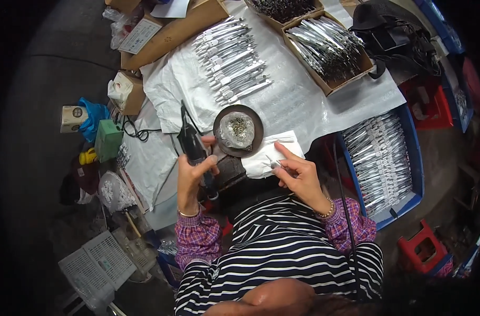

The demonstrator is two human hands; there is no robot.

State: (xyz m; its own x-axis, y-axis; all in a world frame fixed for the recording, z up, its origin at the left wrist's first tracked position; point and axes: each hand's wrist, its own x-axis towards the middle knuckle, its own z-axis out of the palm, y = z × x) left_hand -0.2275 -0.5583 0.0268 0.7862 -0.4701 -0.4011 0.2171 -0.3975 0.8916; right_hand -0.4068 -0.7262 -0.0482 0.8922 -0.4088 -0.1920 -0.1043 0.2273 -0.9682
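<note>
My left hand (188, 169) is wrapped round a black corded electric screwdriver (191, 143), its tip pointing down toward my lap. My right hand (301, 176) is closed in a pinch over a folded white cloth (258, 164). A small silvery piece shows at the thumb and fingers; its kind I cannot make out. The index finger is stretched out above the cloth. Just beyond both hands stands a dark round bowl (217, 126) lined with clear plastic, with many tiny metal parts (240, 129) in it, perhaps screws.
Slim silvery metal pieces (229, 60) lie in rows on the white-covered table (287, 100). More fill a cardboard box (324, 45) at the far right and a blue crate (379, 163) at my right. A red stool (423, 247) and a grey plastic crate (95, 263) stand low on either side.
</note>
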